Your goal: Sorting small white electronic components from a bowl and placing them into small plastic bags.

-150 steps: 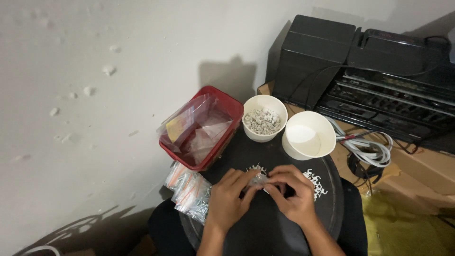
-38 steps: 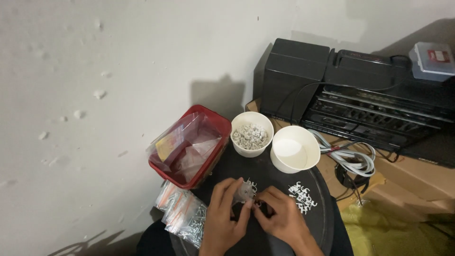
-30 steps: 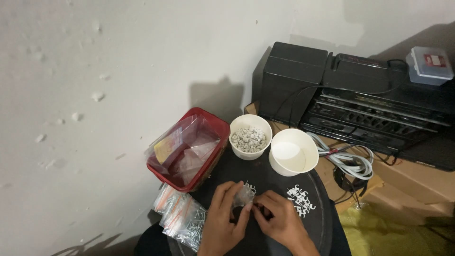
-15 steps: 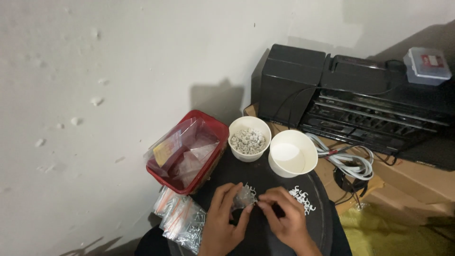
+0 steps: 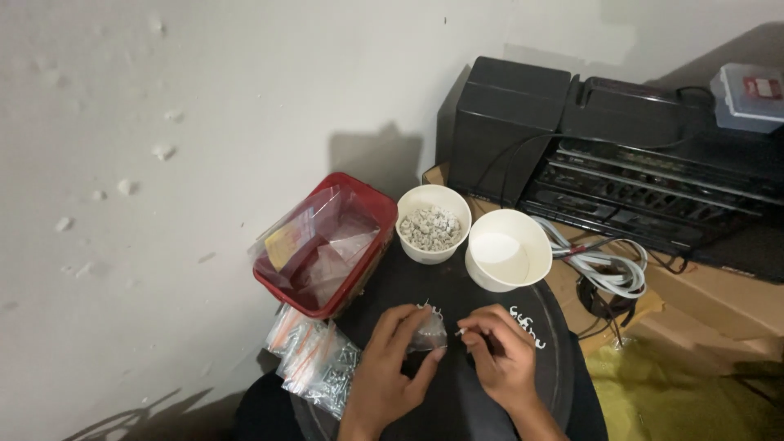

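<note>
left hand (image 5: 392,359) pinches small clear bag (image 5: 427,333) | right hand (image 5: 498,351) pinches clip (tiny) | cup (image 5: 433,222): grey clips

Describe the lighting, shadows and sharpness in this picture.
Head view: dim indoor light from the front casts hard shadows of the red bin and stereo on the wall; both hands and the small bag are soft, fine detail lost; no glare.

A makeshift home packing corner: a round black bench (image 5: 457,286) against a bare pitted wall (image 5: 163,122), an old black stereo (image 5: 621,155) on cardboard at two o'clock, paper bowls (image 5: 506,249) and small bagged hardware (image 5: 318,363) at eight o'clock.
</note>
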